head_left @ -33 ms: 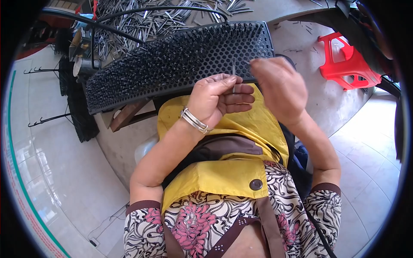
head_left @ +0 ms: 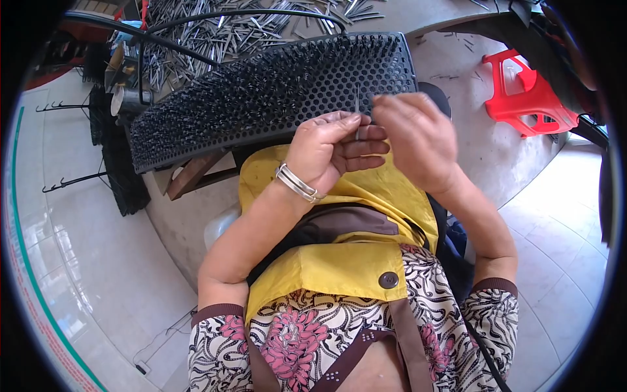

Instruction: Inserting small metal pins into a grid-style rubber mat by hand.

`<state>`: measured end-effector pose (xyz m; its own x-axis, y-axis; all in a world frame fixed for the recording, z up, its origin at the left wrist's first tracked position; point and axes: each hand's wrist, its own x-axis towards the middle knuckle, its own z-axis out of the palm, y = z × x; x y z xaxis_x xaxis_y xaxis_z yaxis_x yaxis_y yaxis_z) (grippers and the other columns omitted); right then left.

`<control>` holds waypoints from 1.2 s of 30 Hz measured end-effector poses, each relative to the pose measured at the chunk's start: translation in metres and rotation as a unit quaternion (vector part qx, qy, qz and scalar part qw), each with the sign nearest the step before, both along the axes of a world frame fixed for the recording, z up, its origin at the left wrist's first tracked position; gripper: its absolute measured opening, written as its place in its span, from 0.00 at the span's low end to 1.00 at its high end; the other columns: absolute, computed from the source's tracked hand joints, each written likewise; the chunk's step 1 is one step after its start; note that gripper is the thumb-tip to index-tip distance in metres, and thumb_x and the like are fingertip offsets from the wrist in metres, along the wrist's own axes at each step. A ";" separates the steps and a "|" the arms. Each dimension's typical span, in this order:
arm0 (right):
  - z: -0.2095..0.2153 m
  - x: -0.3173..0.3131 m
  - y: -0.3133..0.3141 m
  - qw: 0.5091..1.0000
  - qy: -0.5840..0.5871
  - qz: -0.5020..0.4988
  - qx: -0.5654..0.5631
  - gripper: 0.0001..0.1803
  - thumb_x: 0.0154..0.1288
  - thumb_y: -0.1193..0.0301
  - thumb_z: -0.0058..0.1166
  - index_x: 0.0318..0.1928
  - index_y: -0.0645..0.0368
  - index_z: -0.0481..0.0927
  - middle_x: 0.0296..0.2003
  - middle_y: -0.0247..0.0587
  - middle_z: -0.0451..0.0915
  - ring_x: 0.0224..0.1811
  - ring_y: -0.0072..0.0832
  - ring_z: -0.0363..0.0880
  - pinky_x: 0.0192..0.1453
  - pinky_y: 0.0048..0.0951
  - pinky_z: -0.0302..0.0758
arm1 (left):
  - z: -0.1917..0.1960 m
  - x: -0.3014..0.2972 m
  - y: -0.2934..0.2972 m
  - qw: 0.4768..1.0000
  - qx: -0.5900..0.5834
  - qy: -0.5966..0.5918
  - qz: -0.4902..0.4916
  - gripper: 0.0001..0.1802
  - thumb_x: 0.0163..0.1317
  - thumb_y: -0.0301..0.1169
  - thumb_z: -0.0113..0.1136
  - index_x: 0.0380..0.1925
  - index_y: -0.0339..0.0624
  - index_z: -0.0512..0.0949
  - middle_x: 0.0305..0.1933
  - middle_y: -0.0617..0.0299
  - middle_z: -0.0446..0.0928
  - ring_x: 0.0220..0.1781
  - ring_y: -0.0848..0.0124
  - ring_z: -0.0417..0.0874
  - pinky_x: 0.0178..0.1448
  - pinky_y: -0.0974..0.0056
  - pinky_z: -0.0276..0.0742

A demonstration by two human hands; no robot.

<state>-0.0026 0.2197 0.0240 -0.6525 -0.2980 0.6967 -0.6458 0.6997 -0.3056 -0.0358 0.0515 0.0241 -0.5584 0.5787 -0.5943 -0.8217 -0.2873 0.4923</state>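
Standing upright just above the black perforated plastic tray, the thin metal pin is pinched by the right hand, nearer than the loosely curled left hand.

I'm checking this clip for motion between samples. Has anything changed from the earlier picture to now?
Nothing has visibly changed. The left hand and right hand are as before, together at the thin metal pin over the black perforated tray; the pile of pins and red stool sit unmoved.

Red plastic stool, loose metal pins, tiled floor
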 end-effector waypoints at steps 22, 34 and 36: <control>-0.011 0.015 -0.015 0.795 -0.397 -0.018 -0.459 0.17 0.52 0.85 0.56 0.44 0.68 0.72 0.28 0.32 0.75 0.27 0.15 0.73 0.30 0.15 0.72 | -0.001 0.011 0.001 0.980 -0.078 0.173 -0.054 0.08 0.57 0.21 0.50 0.36 0.28 0.72 0.31 0.52 0.78 0.30 0.63 0.82 0.37 0.62 0.81; -0.010 0.016 0.015 0.827 -0.394 -0.045 -0.398 0.11 0.50 0.84 0.56 0.37 0.67 0.76 0.25 0.29 0.75 0.26 0.12 0.70 0.30 0.13 0.68 | -0.007 -0.002 -0.009 0.861 -0.263 0.425 -0.096 0.08 0.58 0.21 0.50 0.36 0.27 0.73 0.28 0.56 0.79 0.28 0.74 0.80 0.33 0.73 0.77; -0.002 0.003 0.029 0.814 -0.360 -0.112 -0.442 0.11 0.51 0.83 0.56 0.38 0.67 0.77 0.28 0.33 0.78 0.27 0.13 0.72 0.31 0.14 0.69 | 0.001 -0.004 -0.006 0.897 -0.242 0.363 -0.076 0.07 0.57 0.20 0.51 0.35 0.30 0.75 0.27 0.55 0.79 0.25 0.71 0.81 0.29 0.72 0.78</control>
<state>0.0004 0.2484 0.0223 -0.9554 0.2951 -0.0119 0.0364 0.0774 -0.9963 -0.0396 0.0451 0.0255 -0.8367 0.4529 -0.3078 -0.2456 0.1920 0.9502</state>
